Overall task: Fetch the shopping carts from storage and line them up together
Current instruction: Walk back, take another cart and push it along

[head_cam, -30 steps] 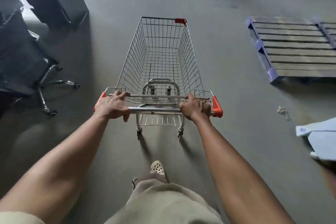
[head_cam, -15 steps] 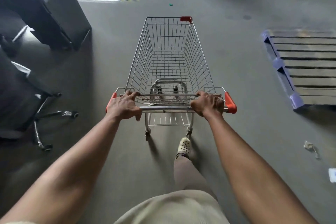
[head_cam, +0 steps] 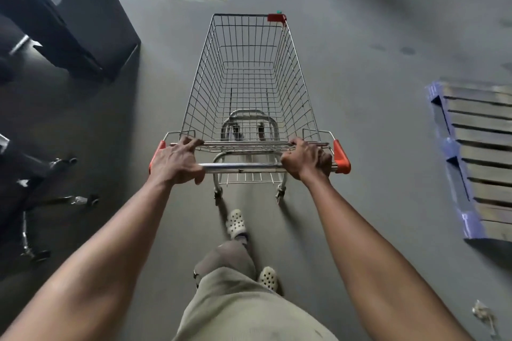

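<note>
Now we have our left hand [head_cam: 177, 162] and right hand [head_cam: 306, 159] each curled tight round the handle bar [head_cam: 241, 166], set wide toward its orange end caps [head_cam: 342, 156] — for steering leverage, we reckon. The empty shopping cart [head_cam: 249, 86] stands straight ahead of us on the floor [head_cam: 374, 97], between the office chair [head_cam: 41, 191] at left and the pallet [head_cam: 479, 166] at right — no other carts in sight.

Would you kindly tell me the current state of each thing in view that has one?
shopping cart: upright on its wheels, basket empty
handle: gripped by both hands
left hand: curled round the handle near its left end
right hand: curled round the handle near its right end
pallet: lying flat, visible part unloaded
office chair: unoccupied
</note>
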